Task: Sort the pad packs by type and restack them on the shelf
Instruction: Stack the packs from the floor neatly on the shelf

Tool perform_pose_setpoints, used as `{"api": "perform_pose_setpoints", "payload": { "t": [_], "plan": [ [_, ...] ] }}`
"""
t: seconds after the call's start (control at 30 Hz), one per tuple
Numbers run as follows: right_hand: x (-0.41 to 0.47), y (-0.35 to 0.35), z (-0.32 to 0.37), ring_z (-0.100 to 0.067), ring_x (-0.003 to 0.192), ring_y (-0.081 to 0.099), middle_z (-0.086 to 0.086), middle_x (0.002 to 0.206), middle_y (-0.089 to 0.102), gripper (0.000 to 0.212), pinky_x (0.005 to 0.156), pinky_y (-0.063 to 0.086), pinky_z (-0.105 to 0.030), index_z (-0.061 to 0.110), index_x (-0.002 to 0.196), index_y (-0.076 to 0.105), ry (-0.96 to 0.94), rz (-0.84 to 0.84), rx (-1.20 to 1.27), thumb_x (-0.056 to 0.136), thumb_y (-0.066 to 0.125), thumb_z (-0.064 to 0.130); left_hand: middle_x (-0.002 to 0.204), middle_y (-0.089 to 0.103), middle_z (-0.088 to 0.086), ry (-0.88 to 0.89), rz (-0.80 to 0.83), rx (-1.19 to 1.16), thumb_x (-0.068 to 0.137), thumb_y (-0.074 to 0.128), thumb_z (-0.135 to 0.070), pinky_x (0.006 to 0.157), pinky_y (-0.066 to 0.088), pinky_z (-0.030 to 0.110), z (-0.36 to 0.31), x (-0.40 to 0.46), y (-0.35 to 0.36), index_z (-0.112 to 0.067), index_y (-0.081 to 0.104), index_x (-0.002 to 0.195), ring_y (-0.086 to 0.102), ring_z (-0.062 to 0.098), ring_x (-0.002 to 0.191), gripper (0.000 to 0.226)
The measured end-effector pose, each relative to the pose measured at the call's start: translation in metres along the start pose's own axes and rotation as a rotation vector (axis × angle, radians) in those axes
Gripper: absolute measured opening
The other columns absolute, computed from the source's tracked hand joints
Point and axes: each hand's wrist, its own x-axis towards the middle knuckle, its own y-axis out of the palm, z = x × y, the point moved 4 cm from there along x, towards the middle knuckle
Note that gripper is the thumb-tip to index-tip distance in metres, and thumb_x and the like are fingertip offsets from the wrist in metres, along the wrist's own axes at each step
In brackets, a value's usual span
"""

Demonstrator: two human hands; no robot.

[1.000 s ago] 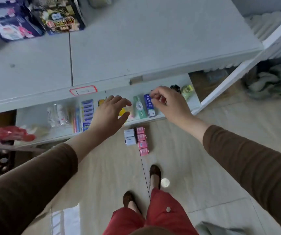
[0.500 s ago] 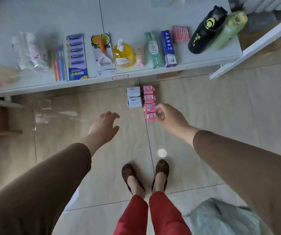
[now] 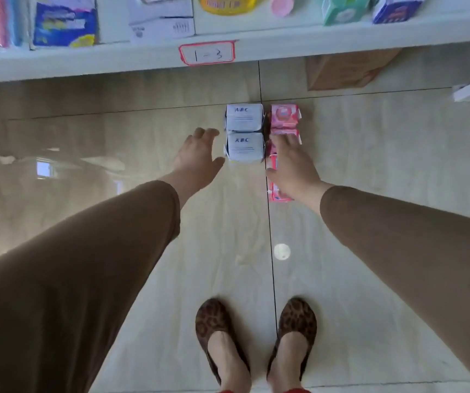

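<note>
Your right hand [image 3: 290, 165] lies fingers straight on the pink pad packs [image 3: 284, 116]; your left hand [image 3: 199, 160], fingers spread and holding nothing, sits at 9 o'clock of the white ABC packs [image 3: 244, 131]. Both rows lie on the floor [image 3: 114, 154], touching, the shelf [image 3: 143, 56] at 12 o'clock.

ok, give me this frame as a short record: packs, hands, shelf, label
white packs: two, marked ABC, in a column on the floor
pink packs: column right of the white ones, nearer ones partly under the right hand
left hand: open, just left of the nearer white pack; contact unclear
right hand: open, fingers flat over the pink column
shelf: above the packs, stocked with other goods
label: red-edged, reads 1-3
</note>
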Motion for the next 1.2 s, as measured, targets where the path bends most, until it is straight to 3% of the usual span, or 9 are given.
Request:
{"api": "perform_pose_setpoints", "payload": {
  "t": [0.13,0.43,0.5,0.63,0.73,0.93,1.03,1.1,1.2],
  "plan": [
    [0.043,0.03,-0.01,-0.032,0.121,0.044,-0.01,0.137,0.042,0.063,0.093,0.045,-0.039,0.01,0.139,0.042,-0.087,-0.042,-0.104,0.08,0.066,0.01,0.143,0.04,0.007,0.011,-0.078,-0.024,0.09,0.063,-0.026,0.1,0.042,0.04,0.002,0.06,0.011,-0.022,0.035,0.147,0.045,0.03,0.126,0.064],
    [0.062,0.068,-0.003,-0.029,0.109,0.045,-0.012,0.118,0.052,0.061,0.088,0.035,-0.034,0.011,0.123,0.048,-0.228,-0.181,-0.397,0.071,0.076,0.025,0.154,0.023,0.001,0.028,0.049,0.01,0.085,0.068,-0.022,0.103,0.044,0.041,-0.009,0.125,0.04,-0.038,0.022,0.153,0.046,0.031,0.129,0.084],
    [0.061,0.077,0.0,-0.029,0.11,0.047,-0.012,0.117,0.055,0.063,0.088,0.033,-0.032,0.01,0.127,0.044,-0.251,-0.16,-0.37,0.072,0.074,0.017,0.152,0.025,0.002,0.007,0.071,0.026,0.079,0.074,-0.019,0.1,0.046,0.04,-0.011,0.131,0.049,-0.036,0.025,0.151,0.048,0.032,0.126,0.088],
    [0.057,0.084,-0.003,-0.028,0.115,0.047,-0.012,0.119,0.053,0.061,0.076,0.028,-0.026,0.008,0.124,0.046,-0.228,-0.072,-0.151,0.07,0.074,0.015,0.129,0.043,0.008,-0.031,0.0,0.0,0.073,0.082,-0.023,0.075,0.043,0.035,-0.016,0.133,0.056,-0.019,0.041,0.135,0.058,0.033,0.105,0.074],
    [0.033,0.072,-0.009,-0.029,0.112,0.048,-0.014,0.122,0.051,0.06,0.071,0.026,-0.026,0.004,0.122,0.047,-0.171,-0.025,-0.002,0.072,0.075,0.021,0.127,0.047,0.009,-0.045,0.002,-0.032,0.072,0.083,-0.027,0.075,0.04,0.033,-0.01,0.113,0.047,-0.016,0.045,0.131,0.058,0.032,0.104,0.071],
    [-0.067,-0.005,-0.001,-0.025,0.105,0.052,-0.007,0.115,0.053,0.058,0.082,0.044,-0.034,0.007,0.12,0.05,0.058,0.053,0.279,0.071,0.077,0.022,0.117,0.052,0.007,-0.09,0.036,-0.176,0.067,0.086,-0.033,0.076,0.039,0.029,-0.015,0.017,-0.029,-0.016,0.052,0.125,0.055,0.025,0.098,0.069],
    [-0.119,-0.073,0.02,-0.024,0.102,0.055,-0.006,0.115,0.052,0.055,0.085,0.049,-0.038,0.01,0.117,0.052,0.149,0.025,0.384,0.071,0.078,0.02,0.106,0.057,-0.001,-0.094,0.063,-0.297,0.065,0.088,-0.033,0.058,0.039,0.024,-0.036,-0.041,-0.093,-0.021,0.052,0.119,0.059,0.012,0.076,0.066],
    [-0.153,-0.13,0.042,-0.015,0.095,0.056,0.002,0.106,0.054,0.044,0.08,0.049,-0.028,0.021,0.108,0.055,0.164,-0.02,0.46,0.071,0.078,0.017,0.094,0.059,-0.008,-0.11,0.052,-0.329,0.064,0.086,-0.04,0.051,0.035,0.023,-0.054,-0.082,-0.147,-0.027,0.05,0.113,0.056,0.002,0.066,0.062],
    [-0.196,-0.224,0.085,-0.006,0.087,0.055,0.01,0.104,0.052,0.044,0.074,0.046,-0.025,0.027,0.105,0.053,0.167,-0.068,0.522,0.071,0.079,0.016,0.097,0.06,-0.009,-0.078,0.017,-0.354,0.064,0.085,-0.044,0.057,0.041,0.027,-0.089,-0.139,-0.235,-0.028,0.051,0.113,0.058,0.009,0.076,0.062]
  ]
}}
